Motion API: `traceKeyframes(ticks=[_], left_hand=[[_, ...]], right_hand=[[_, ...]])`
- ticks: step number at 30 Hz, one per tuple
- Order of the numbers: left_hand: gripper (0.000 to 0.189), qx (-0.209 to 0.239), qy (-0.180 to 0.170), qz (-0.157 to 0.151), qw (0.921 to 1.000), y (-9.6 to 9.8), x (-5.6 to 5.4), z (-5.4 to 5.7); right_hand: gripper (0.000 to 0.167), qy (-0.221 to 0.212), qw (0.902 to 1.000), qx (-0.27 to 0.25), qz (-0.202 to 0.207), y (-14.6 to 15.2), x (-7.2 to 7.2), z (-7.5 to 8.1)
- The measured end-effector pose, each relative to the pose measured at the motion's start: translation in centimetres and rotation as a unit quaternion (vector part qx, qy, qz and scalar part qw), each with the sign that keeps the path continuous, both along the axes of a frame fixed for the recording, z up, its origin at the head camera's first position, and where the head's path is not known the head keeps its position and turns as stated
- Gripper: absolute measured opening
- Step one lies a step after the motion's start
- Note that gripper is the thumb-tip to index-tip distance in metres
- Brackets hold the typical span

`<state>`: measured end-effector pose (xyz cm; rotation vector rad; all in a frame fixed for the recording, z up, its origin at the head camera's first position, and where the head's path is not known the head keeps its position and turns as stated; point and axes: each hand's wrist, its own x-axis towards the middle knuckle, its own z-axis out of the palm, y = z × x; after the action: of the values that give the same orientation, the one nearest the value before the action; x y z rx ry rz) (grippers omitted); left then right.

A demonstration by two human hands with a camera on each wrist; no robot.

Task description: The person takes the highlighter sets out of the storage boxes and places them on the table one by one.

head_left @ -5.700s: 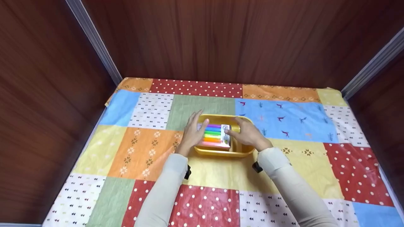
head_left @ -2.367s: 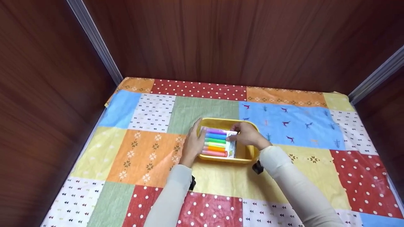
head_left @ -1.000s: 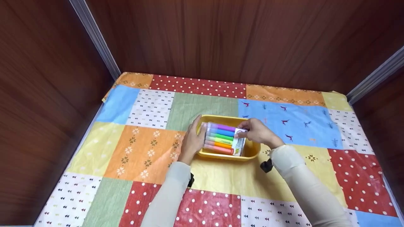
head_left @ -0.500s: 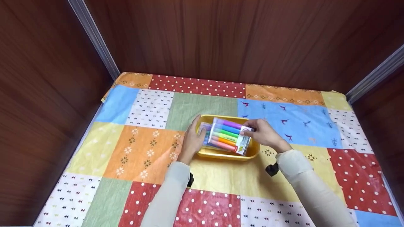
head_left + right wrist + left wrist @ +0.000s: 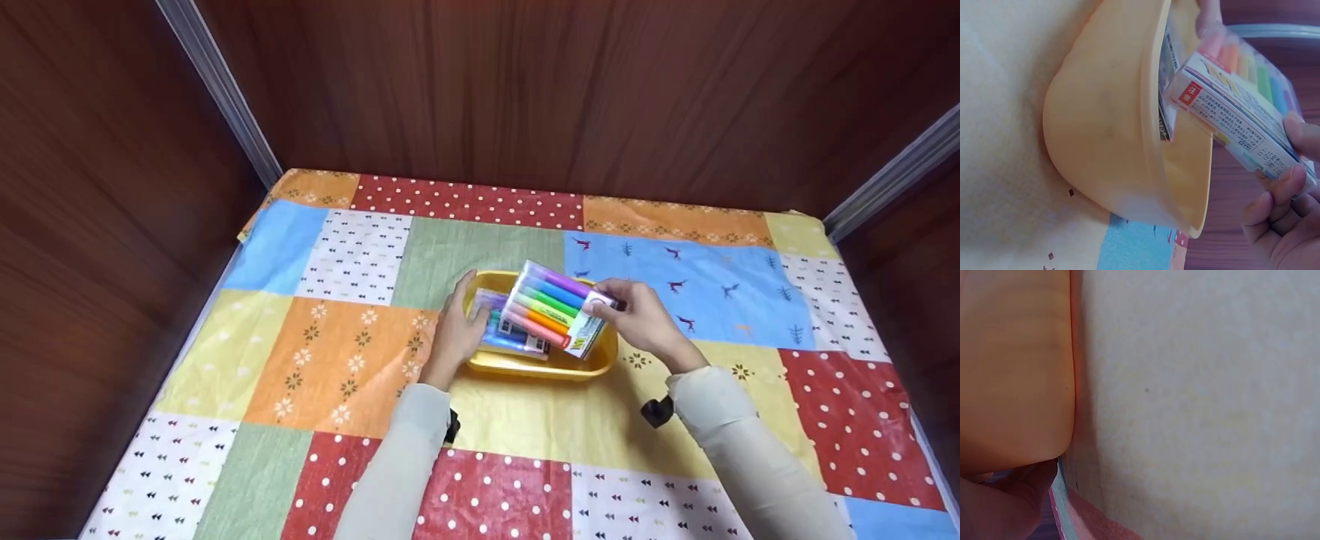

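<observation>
My right hand (image 5: 641,319) pinches a clear pack of highlighters (image 5: 555,307) by its white-labelled end, thumb on top. The rainbow-coloured pack is tilted above the yellow plastic basket (image 5: 544,370). My left hand (image 5: 454,334) holds the basket's left end, thumb over the rim and fingers outside. Inside, a second pack of pens (image 5: 511,342) in blue and purple tones lies partly under the raised one. In the right wrist view, printed label text on the highlighters' box (image 5: 1224,115) faces the camera. Mostly basket wall (image 5: 1016,371) and tablecloth fill the left wrist view.
A patchwork tablecloth (image 5: 360,360) covers the table under the basket. Dark wood panels (image 5: 450,90) with metal corner strips (image 5: 221,90) enclose the left, back and right sides. Black wrist cameras (image 5: 658,412) sit at both cuffs.
My right hand has taken hold of the highlighter pack and lifted it up and rightward, tilting it. The second pack beneath has come into view. My left hand stays at the basket's left end.
</observation>
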<state>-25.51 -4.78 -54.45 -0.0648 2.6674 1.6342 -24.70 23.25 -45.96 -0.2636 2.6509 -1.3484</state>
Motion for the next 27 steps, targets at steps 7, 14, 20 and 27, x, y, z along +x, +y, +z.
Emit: traceKeyframes(ticks=[7, 14, 20, 27], left_hand=[[0.065, -0.004, 0.000, 0.002, 1.0000, -0.2, 0.1, -0.1], [0.066, -0.003, -0.009, -0.005, 0.9999, -0.1, 0.1, 0.0], [0.065, 0.002, -0.008, -0.004, 1.0000, 0.0, -0.3, 0.3], [0.064, -0.005, -0.018, -0.004, 0.9998, -0.1, -0.1, 0.1]], right_hand=[[0.027, -0.008, 0.9998, -0.006, -0.017, 0.4, 0.5, 0.1], [0.028, -0.002, 0.9986, -0.015, -0.050, 1.6, 1.5, 0.0], [0.028, 0.015, 0.9957, -0.039, -0.083, 2.7, 2.5, -0.1], [0.029, 0.018, 0.9892, -0.069, -0.128, 3.4, 3.9, -1.0]])
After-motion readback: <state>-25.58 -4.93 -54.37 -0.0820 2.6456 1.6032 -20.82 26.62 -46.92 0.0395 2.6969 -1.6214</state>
